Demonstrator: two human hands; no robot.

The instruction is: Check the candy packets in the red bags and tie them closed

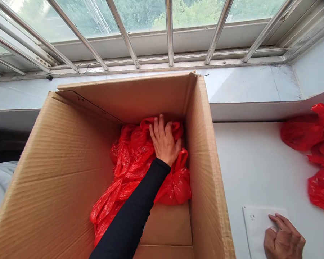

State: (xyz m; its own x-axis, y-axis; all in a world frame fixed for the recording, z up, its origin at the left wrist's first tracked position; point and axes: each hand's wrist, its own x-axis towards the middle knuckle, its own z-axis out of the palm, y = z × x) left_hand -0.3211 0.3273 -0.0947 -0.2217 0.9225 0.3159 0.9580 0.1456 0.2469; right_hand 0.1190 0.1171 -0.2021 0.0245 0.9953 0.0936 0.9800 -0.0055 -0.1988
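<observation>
My left hand [164,142], in a black sleeve, reaches down into a large cardboard box [209,162]. Its fingers are spread and rest on a heap of red plastic bags [135,147] with knotted handles. Another red bag [175,185] lies just below the hand, against the box's right wall. What the bags contain is hidden. Outside the box, at the lower right, my right hand [284,237] lies on a white sheet or pad [255,230] with small dark marks. Its forefinger is stretched over the paper while the other fingers are partly bent; nothing shows in its grasp.
More red plastic bags [302,133] sit on the white tabletop [240,158] at the right edge. Behind the box run a pale window sill [240,84] and metal window bars [169,36]. Light-coloured cloth [1,183] shows at the left edge.
</observation>
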